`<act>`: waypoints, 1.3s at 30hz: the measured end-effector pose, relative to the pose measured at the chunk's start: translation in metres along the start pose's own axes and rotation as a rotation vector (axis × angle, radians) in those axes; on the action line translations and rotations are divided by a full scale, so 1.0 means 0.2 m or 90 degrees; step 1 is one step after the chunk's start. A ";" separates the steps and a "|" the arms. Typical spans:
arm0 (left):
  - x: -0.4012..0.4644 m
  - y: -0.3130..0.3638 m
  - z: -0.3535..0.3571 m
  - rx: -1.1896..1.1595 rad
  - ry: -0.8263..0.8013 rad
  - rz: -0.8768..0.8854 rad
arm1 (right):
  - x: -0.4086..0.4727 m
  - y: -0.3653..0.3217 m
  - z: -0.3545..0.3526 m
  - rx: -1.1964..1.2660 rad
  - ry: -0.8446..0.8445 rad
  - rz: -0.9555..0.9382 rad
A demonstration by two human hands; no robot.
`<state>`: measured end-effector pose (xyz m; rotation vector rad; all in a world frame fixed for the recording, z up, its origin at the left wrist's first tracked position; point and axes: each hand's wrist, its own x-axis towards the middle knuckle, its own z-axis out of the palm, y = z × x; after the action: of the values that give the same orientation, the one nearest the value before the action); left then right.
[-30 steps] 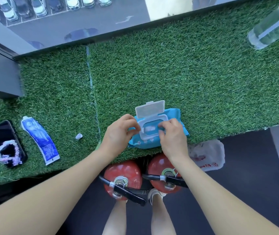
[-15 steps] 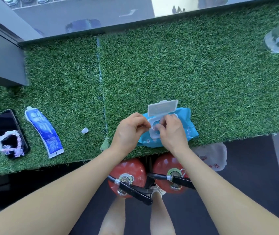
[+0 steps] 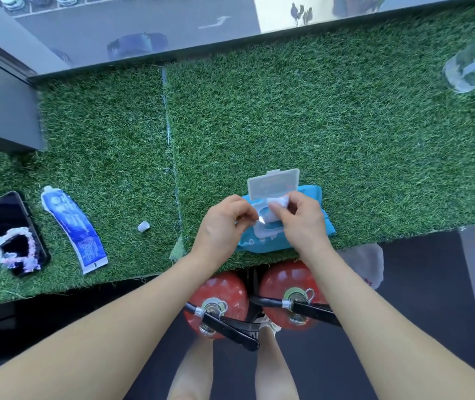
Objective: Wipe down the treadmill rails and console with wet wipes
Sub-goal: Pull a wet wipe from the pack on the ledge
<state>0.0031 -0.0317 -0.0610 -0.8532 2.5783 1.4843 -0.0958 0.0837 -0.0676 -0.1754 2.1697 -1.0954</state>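
Head view, looking down over the edge of a turf-covered bench [image 3: 288, 111]. Blue wet wipes pack [image 3: 311, 223] lies flat near the front edge, its clear flip lid [image 3: 272, 183] standing open at the far side of the dispenser opening.

Right hand [image 3: 305, 223]: thumb and fingers curled, pinching a white wipe [image 3: 278, 204] that is bunched up and partly out of the opening. Left hand [image 3: 221, 226]: fingers curled in over the left end of the pack, tips at a thin clear flap beside the opening; whether it actually pinches that flap or only steadies the pack, cannot tell.

Treadmill rails and console: not in view. Wiping not yet begun; judged step is drawing out the first wipe.

Risks, as judgement:
- Pack is light and close to the bench edge. If the left hand lets go while the right pulls, the pack may lift or slide off toward the two red fire extinguishers [image 3: 219, 301] below.
- Interleaved wipes may follow the first, giving a chain of several.
- Lid left open would let the remaining wipes dry.

Also on the turf, well to the left: phone [image 3: 13, 226], blue tube [image 3: 71, 226], small white cap [image 3: 143, 226].
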 end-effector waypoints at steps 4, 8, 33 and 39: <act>0.02 0.03 -0.01 0.026 0.000 -0.003 | -0.04 -0.04 -0.04 0.338 0.009 0.073; 0.04 0.05 -0.02 0.066 -0.021 -0.003 | -0.05 -0.06 -0.07 0.488 0.007 0.123; 0.05 0.23 0.16 0.109 -0.010 -0.025 | 0.03 0.04 -0.54 0.184 0.354 0.164; 0.02 0.22 0.23 0.105 -0.017 -0.006 | -0.02 0.10 -0.46 0.196 0.322 0.165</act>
<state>-0.0317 0.0218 -0.0515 -0.8177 2.6273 1.2511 -0.1486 0.1592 -0.0436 0.5617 2.3216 -1.4084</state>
